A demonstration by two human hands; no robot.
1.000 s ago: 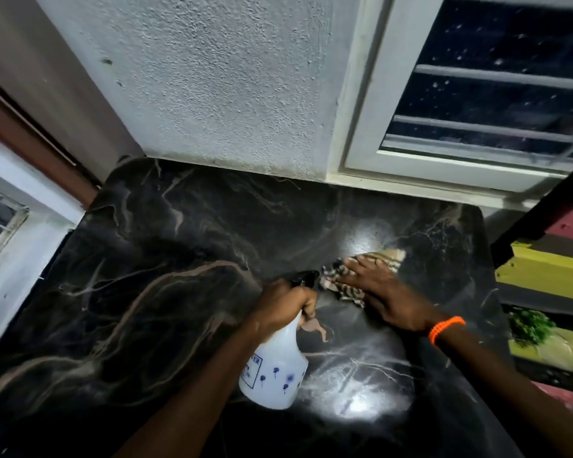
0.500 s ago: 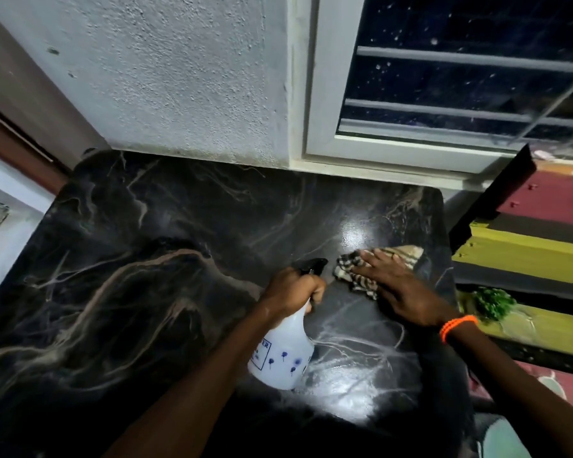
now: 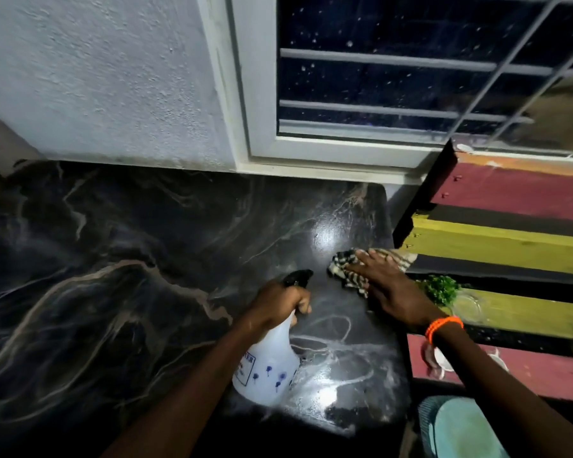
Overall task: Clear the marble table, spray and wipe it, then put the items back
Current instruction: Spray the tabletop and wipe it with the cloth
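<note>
Wiping is under way at right of centre in the frame: striped cloth [image 3: 346,271] lies flat on the dark marble bench [image 3: 119,259], near its right edge, pressed down by the right hand [image 3: 392,289] with fingers straight and spread. Cloth looks soft and limp; likely to bunch or slide on the wet stone, so best driven by a flat palm on its middle, as now.

Left hand [image 3: 278,300] is clamped round the neck of the white spray bottle [image 3: 267,368], a finger curled near the trigger below the black nozzle. Bottle looks like light plastic, probably slick if wet; neck is the sensible hold. Fill level cannot be read. Whether its base rests on the bench or hangs just above cannot be told.

Wet streaks and glare sit on the stone between the hands and at lower centre.

Hard to make out: part of the cloth is hidden under the right hand; label print on the bottle is mostly hidden by the forearm; lower left of the bench goes dark. Striped painted surface [image 3: 497,246] at right carries green sprigs [image 3: 440,289] and a faint glass dish [image 3: 467,307], dimly lit.
</note>
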